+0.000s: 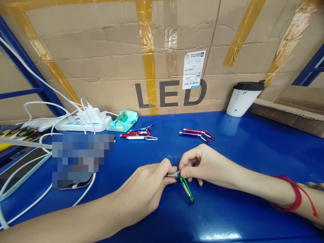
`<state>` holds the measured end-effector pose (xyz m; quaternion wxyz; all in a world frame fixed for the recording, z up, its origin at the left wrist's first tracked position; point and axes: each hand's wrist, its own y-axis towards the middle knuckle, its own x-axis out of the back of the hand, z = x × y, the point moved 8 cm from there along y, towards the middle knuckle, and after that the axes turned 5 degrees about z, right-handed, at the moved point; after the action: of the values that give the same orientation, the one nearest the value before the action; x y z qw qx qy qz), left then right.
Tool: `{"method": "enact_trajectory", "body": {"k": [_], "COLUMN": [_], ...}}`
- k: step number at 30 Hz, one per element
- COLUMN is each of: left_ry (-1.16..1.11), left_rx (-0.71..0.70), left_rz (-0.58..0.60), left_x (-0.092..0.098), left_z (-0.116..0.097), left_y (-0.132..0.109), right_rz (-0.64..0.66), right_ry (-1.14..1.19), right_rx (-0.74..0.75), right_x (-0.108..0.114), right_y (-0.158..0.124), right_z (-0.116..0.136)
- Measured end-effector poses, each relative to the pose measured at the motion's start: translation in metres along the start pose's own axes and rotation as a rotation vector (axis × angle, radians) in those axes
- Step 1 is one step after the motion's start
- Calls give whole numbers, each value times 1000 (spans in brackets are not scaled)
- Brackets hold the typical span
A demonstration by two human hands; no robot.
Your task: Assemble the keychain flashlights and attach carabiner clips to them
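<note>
My left hand [149, 184] is closed around the barrel of a small green keychain flashlight [186, 189], hiding most of it. Between the two hands a silvery, ringed section, perhaps a spring, shows beside the fingertips. From there the flashlight's green carabiner clip hangs down and to the right. My right hand [206, 165] pinches the clip end with thumb and fingers; its fingers cover exactly what they grip. Farther back lie a red keychain flashlight [194, 131] and a purple one [189, 134], side by side. Left of them rest blue, red and white ones [136, 137].
On the left are a power strip [68, 125] with chargers and white cables, a phone [22, 172] and a blurred-out patch. A teal soft pack [124, 120], a lidded white cup [243, 99] and a cardboard tray [286, 114] stand before a large taped carton [108, 60].
</note>
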<state>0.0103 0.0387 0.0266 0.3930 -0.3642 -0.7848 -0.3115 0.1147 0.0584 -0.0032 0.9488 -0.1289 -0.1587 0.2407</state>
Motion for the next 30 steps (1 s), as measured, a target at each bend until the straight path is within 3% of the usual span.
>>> {"method": "enact_trajectory", "body": {"k": [17, 30], "left_ry": [-70, -74], "left_rx": [-2, 139], "left_rz": [-86, -85], "left_x": [9, 11], "left_z": [-4, 7], "left_y": [1, 6], "right_rz": [58, 86], "right_ry": [59, -21], "right_rx": [-41, -2], "right_x": [-5, -10], "right_y": [-1, 0], "right_z": [2, 6]}}
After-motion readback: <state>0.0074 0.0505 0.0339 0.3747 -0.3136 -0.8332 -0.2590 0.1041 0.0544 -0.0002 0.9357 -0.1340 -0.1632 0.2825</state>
